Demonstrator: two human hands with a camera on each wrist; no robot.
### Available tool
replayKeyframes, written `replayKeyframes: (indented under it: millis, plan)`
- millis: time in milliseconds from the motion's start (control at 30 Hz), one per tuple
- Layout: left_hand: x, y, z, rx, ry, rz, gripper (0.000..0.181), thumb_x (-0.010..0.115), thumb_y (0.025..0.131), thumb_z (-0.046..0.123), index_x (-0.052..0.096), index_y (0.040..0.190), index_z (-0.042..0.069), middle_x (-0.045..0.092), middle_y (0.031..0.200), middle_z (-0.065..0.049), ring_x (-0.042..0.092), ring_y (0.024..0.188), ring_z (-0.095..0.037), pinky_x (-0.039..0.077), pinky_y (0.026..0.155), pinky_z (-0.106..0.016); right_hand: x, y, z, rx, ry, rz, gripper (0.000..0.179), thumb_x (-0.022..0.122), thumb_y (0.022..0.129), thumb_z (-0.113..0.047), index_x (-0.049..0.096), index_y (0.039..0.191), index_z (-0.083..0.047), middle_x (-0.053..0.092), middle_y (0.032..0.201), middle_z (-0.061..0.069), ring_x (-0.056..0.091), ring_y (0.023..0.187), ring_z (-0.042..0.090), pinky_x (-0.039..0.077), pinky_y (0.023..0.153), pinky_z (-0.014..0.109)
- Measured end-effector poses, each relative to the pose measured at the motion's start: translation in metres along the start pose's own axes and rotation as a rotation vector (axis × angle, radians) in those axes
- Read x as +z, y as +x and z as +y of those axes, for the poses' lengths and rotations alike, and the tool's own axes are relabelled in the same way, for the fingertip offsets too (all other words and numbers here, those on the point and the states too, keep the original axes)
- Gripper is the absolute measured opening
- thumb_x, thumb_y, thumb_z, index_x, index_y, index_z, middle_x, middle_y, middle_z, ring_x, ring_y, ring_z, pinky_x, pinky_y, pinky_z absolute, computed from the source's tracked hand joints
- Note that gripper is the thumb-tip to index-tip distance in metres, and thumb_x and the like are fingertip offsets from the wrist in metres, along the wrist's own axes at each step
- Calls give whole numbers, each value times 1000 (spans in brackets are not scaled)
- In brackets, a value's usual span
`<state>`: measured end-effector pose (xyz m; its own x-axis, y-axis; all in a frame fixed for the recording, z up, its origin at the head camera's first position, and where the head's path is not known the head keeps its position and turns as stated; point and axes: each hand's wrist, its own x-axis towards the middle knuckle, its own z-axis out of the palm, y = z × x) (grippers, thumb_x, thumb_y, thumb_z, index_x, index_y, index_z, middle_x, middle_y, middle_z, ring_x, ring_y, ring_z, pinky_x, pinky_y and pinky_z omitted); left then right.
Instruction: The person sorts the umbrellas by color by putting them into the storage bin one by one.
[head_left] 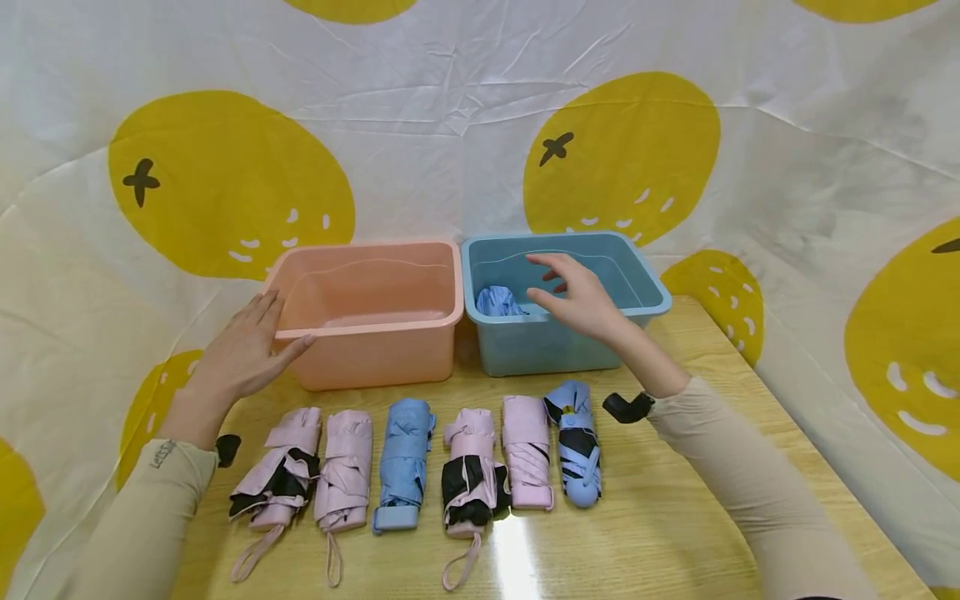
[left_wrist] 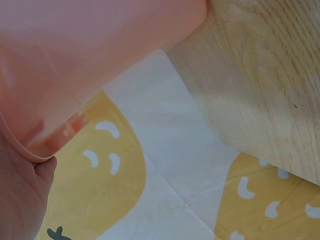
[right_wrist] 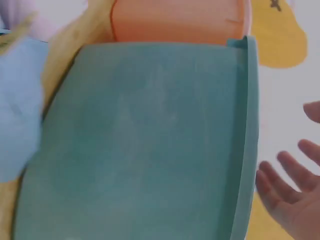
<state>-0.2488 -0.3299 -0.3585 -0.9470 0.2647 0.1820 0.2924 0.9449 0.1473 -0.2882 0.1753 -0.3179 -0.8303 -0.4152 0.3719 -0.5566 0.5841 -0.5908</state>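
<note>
My left hand [head_left: 243, 343] rests at the near left corner of the pink bin [head_left: 382, 354], its fingers along the left rim and its thumb on the front rim. The left wrist view shows that hand [left_wrist: 22, 192] touching the bin's rim. Over the front of the blue bin [head_left: 555, 346] hovers my right hand [head_left: 581, 300], fingers spread and holding nothing. Inside that bin, at the left, lies a folded blue umbrella [head_left: 498, 302], mostly hidden by the wall. The right wrist view has the right hand [right_wrist: 297, 195] beside the blue bin's rim [right_wrist: 247, 125].
Before the bins lies a row of folded umbrellas: two pink ones [head_left: 288, 471] [head_left: 345, 467], a blue one [head_left: 405, 454], two more pink ones [head_left: 468, 429] [head_left: 525, 425], and a blue-and-black one [head_left: 579, 442]. The wooden table [head_left: 660, 533] meets patterned cloth [head_left: 450, 167] behind.
</note>
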Motion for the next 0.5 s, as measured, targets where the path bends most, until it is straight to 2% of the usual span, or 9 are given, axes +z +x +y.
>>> replayKeyframes:
  millis: [133,267,367,500]
  plan:
    - [2,2,1,1,0,6,99,44,105,63,11,162,-11,10,168,-34,12,154,-53,14,125,-66,-2,-28,8,-81,-13,195,46,71,99,-12,61,144,-6,58,142,15,61,109,29,56,87,50]
    - [2,4,3,2,-1,6,100,44,104,64,12,162,-11,11,168,-34,13,154,-54,14,124,-66,0,-54,20,-174,0,352,40,74,94,-1,67,133,-1,63,130,19,63,95,34,57,76,42]
    - [2,5,5,-1,-2,0,100,45,104,64,12,161,-12,11,168,-34,13,154,-54,14,124,-66,3,-71,28,-206,33,419,40,76,90,5,70,129,0,65,126,18,64,91,35,57,72,31]
    - [1,6,7,-13,2,-14,101,46,104,64,12,162,-12,11,168,-34,12,154,-53,13,125,-66,9,-94,35,-173,42,431,41,75,89,7,70,129,-2,66,125,16,64,91,31,55,70,22]
